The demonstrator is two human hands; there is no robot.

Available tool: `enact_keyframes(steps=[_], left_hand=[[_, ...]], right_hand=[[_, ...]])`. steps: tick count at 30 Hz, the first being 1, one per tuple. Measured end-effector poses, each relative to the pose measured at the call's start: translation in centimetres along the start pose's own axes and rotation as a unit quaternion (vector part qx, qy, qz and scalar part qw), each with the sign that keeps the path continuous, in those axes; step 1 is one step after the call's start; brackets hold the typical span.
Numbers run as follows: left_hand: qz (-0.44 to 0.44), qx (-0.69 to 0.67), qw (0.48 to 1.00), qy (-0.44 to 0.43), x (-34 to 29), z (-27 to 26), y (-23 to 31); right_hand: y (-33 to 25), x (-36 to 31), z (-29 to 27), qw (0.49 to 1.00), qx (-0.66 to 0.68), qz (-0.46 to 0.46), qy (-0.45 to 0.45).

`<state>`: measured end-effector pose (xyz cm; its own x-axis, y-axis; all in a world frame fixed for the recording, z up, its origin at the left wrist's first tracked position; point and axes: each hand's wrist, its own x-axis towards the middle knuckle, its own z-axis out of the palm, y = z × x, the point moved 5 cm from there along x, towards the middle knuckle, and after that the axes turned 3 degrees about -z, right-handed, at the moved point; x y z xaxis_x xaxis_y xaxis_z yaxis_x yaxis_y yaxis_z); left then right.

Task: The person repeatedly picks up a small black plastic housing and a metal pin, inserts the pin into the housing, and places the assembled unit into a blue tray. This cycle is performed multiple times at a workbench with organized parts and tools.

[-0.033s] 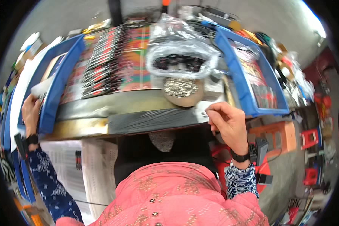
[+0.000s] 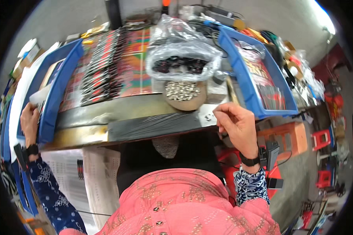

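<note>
Left hand (image 2: 30, 122): fingers bent, reaching inside the left blue tray (image 2: 56, 98); its grip is too hidden to tell.
Pale sheet-like piece (image 2: 40, 95): in the same tray, just above the left fingertips; whether they touch it I cannot tell.
Right hand (image 2: 238, 124): fingers curled, thumb drawn in narrow near the index finger, at the desk's front edge; whether something small is pinched there I cannot tell.
White patch (image 2: 208, 113): on the desk (image 2: 117, 105), just left of the right fingertips, with a few small dark bits on it.
Round brown dish (image 2: 184, 105): left of the white patch, heaped with small silvery metal pieces (image 2: 182, 91).
Clear plastic bag (image 2: 213, 64): behind the dish, mouth open toward the person, dark small parts (image 2: 180, 64) inside.
Slim black-and-red pieces (image 2: 104, 64): stacked in a long row on a multicoloured patterned covering (image 2: 135, 74), between the left tray and the bag.
Right blue tray (image 2: 276, 112): beyond the right hand, holding flat packets (image 2: 259, 70).
Black strip (image 2: 153, 126): along the desk's front edge.
Orange plastic stool (image 2: 300, 137): to the right, below desk height.
</note>
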<state>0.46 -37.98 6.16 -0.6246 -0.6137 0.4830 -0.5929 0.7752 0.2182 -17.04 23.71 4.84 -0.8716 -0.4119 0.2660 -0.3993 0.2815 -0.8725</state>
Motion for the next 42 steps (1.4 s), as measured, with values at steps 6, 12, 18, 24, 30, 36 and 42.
enact_keyframes(steps=[6, 12, 18, 24, 30, 36, 42], left_hand=[[0.047, -0.02, 0.996, 0.067, 0.6, 0.5, -2.2], [0.052, -0.093, 0.985, 0.134, 0.1, -0.4, -1.8], [0.032, -0.124, 0.976, 0.179, -0.7, -1.3, -1.1], [0.05, -0.197, 0.966, 0.16, -2.7, -1.5, 0.3], [0.057, -0.275, 0.954, 0.1, -5.1, -1.9, 5.1], [0.042, -0.356, 0.933, 0.036, -7.3, -1.0, 11.3], [0.012, -0.454, 0.887, -0.085, -9.9, 0.1, 16.0]], right_hand=[[0.4, 0.7, -6.9, 0.984, -0.125, -0.059, 0.115], [2.2, 2.9, -13.5, 0.944, -0.277, -0.075, 0.162], [5.4, 5.5, -15.6, 0.908, -0.392, -0.124, 0.084], [8.1, 7.6, -16.1, 0.894, -0.439, -0.088, -0.008], [8.0, 8.0, -15.7, 0.882, -0.454, -0.121, -0.039], [8.0, 7.8, -16.6, 0.939, -0.344, -0.01, -0.007], [8.0, 7.2, -17.1, 0.962, -0.269, 0.033, 0.044]])
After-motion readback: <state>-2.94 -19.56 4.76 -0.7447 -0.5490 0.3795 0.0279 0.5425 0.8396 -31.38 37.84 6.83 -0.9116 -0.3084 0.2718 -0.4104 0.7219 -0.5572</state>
